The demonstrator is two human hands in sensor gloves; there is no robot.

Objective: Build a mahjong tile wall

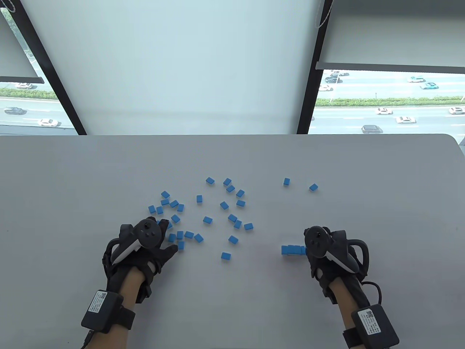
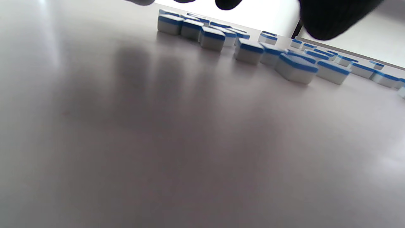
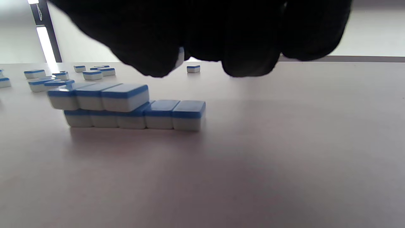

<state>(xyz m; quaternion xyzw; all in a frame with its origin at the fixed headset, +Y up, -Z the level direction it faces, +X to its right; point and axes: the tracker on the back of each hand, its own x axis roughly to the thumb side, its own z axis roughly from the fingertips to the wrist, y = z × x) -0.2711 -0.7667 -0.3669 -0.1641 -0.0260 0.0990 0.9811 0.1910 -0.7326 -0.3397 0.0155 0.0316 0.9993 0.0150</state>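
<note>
**Tile wall, partly stacked, on white worktop**

My right hand: grip curled above the wall; a pale tile edge shows between its fingertips, but I cannot tell whether it is pinched. The wall: five tiles in the bottom row, three stacked on its left end. My left hand: grip spread, over the near-left edge of the loose tiles, which lie left of the wall on the worktop.

Upper-floor office — window overlooking busy road.
</note>
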